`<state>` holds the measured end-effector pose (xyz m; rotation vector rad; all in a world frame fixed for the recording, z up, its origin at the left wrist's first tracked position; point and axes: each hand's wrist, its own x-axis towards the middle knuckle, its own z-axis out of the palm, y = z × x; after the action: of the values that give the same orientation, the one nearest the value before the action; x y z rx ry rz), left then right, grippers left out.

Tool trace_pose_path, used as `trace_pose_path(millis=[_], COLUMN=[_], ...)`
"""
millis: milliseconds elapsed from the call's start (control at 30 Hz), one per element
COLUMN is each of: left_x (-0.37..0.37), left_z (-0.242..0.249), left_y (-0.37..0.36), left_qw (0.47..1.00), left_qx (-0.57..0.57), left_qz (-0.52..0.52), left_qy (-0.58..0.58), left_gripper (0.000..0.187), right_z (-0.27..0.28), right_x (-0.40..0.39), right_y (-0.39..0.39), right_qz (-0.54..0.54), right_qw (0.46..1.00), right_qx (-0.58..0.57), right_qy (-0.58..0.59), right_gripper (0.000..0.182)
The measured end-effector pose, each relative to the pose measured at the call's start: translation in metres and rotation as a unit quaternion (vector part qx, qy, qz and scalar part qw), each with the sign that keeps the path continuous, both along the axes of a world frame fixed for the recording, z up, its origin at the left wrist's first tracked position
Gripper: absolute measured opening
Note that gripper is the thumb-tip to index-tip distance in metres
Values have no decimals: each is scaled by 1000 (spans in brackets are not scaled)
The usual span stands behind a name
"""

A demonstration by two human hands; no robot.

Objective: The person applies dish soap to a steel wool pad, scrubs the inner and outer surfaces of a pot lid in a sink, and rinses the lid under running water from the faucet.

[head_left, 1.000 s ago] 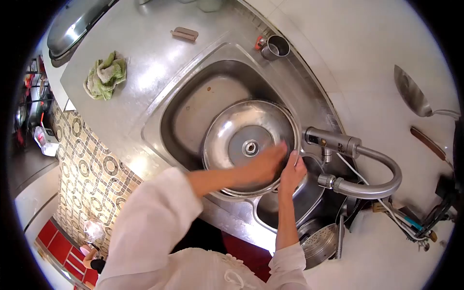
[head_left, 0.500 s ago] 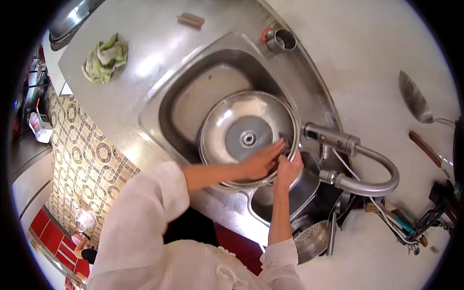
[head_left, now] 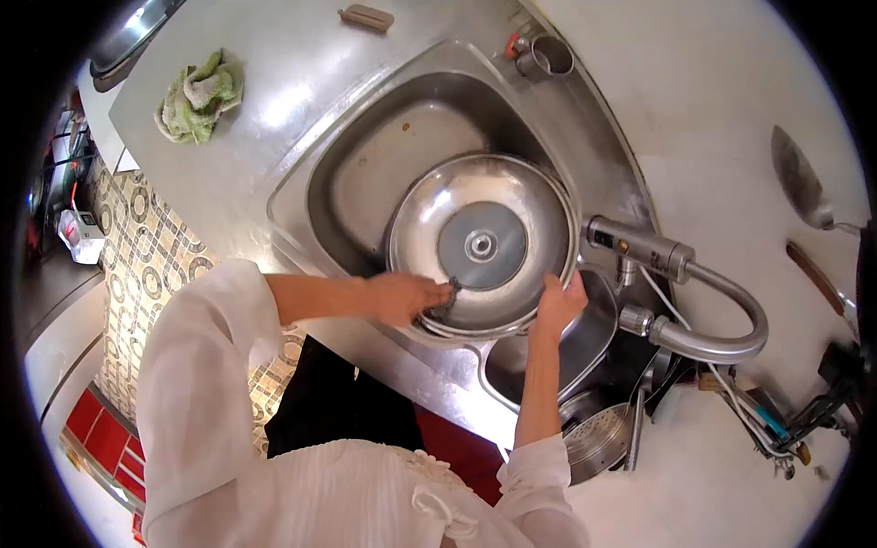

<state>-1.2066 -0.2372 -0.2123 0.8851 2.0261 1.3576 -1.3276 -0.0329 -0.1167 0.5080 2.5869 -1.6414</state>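
A round metal pot lid (head_left: 521,283) with a grey disc and a small round fitting at its centre lies over the sink (head_left: 365,173). My left hand (head_left: 406,300) presses a dark scouring pad (head_left: 444,303) against the lid's near left rim. My right hand (head_left: 559,306) grips the lid's near right rim, thumb on top; the fingers underneath are partly hidden.
A curved-hose faucet (head_left: 639,245) stands right of the lid, beside a smaller basin (head_left: 594,329). A green cloth (head_left: 203,96) lies on the counter at left. A metal cup (head_left: 546,57) sits behind. At right are a spatula (head_left: 797,178), a knife (head_left: 815,279) and a perforated pan (head_left: 598,443).
My left hand has moved with the scouring pad from the lid's right side to its near left rim. My right hand keeps hold of the right rim. The camera view has shifted slightly.
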Motion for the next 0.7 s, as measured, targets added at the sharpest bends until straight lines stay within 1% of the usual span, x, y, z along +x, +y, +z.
trace_pose_path(millis=[33, 67, 100, 133, 200, 267, 333, 400, 433, 467, 500, 533, 567, 600, 633, 667, 700], left_x=[0, -3, -11, -27, -57, -44, -18, 4, 2, -5, -35, -65, -92, -120, -146, -154, -161], left_z=[5, 18, 32, 38, 43, 47, 48, 31, 21, 15, 35, 57, 52, 35, 5, 1, -3], left_y=[6, 21, 38, 48, 61, 66, 68, 57, 61, 73, 72, 74, 82, 89, 95, 93, 92], left_qw=[999, 998, 990, 990, 989, 989, 990, 997, 995, 971, 981, 984, 965, 937, 907, 891, 873], left_qx=[-37, 33, 104, 105, -52, -52, -50, -14, 7, 50, 6, -34, -48, -56, -105, -130, -155], left_qz=[4, 46, 86, 88, 100, 106, 101, 70, 98, 187, 180, 173, 257, 343, 402, 428, 454], left_qy=[-25, 9, 40, 39, 94, 86, 79, -12, -4, 138, 76, 11, 22, 35, 63, 75, 85], left_gripper=[58, 58, 58, 58, 63, 65, 67, 72, 74, 77, 77, 77, 76, 74, 74, 73, 73], right_z=[-1, -2, -1, 0, 4, 6, 10, 6, 4, 2, 0, -2, 0, 2, 4, 7, 4], right_x=[-1, 0, 1, 2, 1, -1, 0, 4, 7, 7, 9, 13, 19, 20, 19, 19, 19], right_y=[-1, -1, -1, -2, 0, 1, 8, 11, 11, 8, 2, -4, -6, -8, -9, -8, -6], right_qz=[0, -3, -12, -10, 34, 40, 57, 45, 50, 57, 57, 34, 12, 15, 40, 61, 56], right_qw=[1000, 1000, 1000, 1000, 996, 995, 994, 995, 992, 989, 990, 995, 998, 997, 993, 987, 989], right_qx=[13, 27, 9, 11, 76, 79, 88, 88, 114, 138, 127, 88, 54, 55, 93, 132, 130], right_qy=[7, 11, -4, -5, 18, 34, 9, 28, 17, 7, 18, 29, 37, 45, 59, 68, 44], right_gripper=[19, 21, 22, 22, 24, 23, 24, 25, 24, 24, 24, 23, 22, 22, 22, 22, 24])
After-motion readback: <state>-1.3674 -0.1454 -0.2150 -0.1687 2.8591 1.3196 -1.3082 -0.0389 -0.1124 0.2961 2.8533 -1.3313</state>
